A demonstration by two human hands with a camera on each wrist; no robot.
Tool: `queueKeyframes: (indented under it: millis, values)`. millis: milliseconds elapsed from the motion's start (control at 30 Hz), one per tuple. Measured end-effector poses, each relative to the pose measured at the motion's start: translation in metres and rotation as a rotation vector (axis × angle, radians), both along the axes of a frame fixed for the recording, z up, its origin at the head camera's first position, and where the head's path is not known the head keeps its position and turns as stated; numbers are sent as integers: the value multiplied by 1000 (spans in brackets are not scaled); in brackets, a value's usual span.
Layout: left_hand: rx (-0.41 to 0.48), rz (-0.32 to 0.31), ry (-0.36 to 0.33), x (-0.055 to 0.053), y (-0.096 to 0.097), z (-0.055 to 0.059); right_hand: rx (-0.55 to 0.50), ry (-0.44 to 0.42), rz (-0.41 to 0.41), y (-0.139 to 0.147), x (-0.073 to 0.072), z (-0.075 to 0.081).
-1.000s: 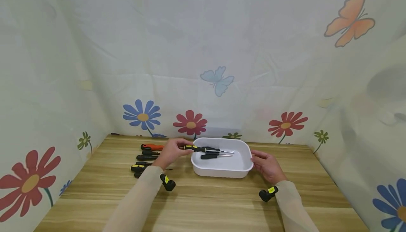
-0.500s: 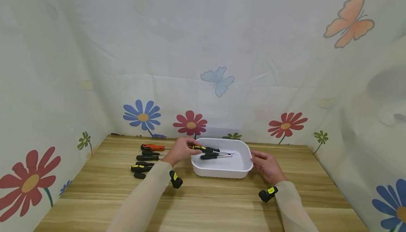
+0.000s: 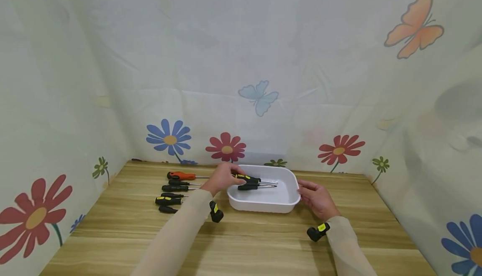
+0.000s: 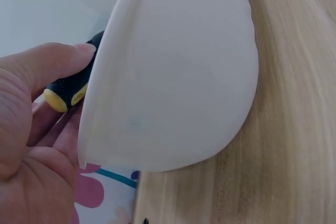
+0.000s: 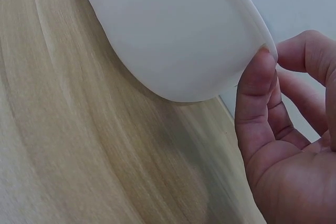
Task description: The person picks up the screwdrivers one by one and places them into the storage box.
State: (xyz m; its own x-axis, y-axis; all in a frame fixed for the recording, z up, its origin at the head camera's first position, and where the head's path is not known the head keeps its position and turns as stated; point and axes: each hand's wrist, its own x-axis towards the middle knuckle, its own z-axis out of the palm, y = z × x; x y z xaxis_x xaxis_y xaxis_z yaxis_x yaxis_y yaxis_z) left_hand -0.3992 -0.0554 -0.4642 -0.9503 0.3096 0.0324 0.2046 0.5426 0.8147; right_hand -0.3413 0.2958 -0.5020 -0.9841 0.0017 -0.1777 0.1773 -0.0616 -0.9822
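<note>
My left hand (image 3: 225, 177) reaches over the left rim of a white plastic bin (image 3: 263, 207), pinching a black-and-yellow screwdriver (image 3: 244, 178) by its handle. In the left wrist view the thumb lies on top of the handle (image 4: 71, 87) and fingers are beneath it; the bin wall hides the shaft. Other screwdrivers with black handles (image 3: 247, 187) lie inside the bin, shafts toward the right. At the bin's right end, my right hand (image 3: 318, 198) pinches the rim between thumb and fingers, as the right wrist view shows on the bin's wall (image 5: 178, 35).
Left of the bin, several screwdrivers lie in a column on the wooden table (image 3: 241, 242). Among them are an orange-handled one (image 3: 181, 176) at the back and a black-and-yellow one (image 3: 167, 201) nearer the front. A patterned cloth (image 3: 263, 58) stands behind the table.
My left hand has moved right, carrying the black-and-yellow screwdriver further into the bin and lower, among the other screwdrivers. The right hand and the bin have stayed in place.
</note>
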Motion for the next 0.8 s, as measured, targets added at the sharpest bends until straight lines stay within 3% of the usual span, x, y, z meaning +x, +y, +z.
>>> queueKeyframes:
  millis: [633, 800]
  values:
    - [-156, -121, 103, 0, 28, 5, 1, 16, 22, 0, 1, 2]
    - [-249, -153, 144, -4, 32, 5, 16, 7, 18, 0, 1, 2]
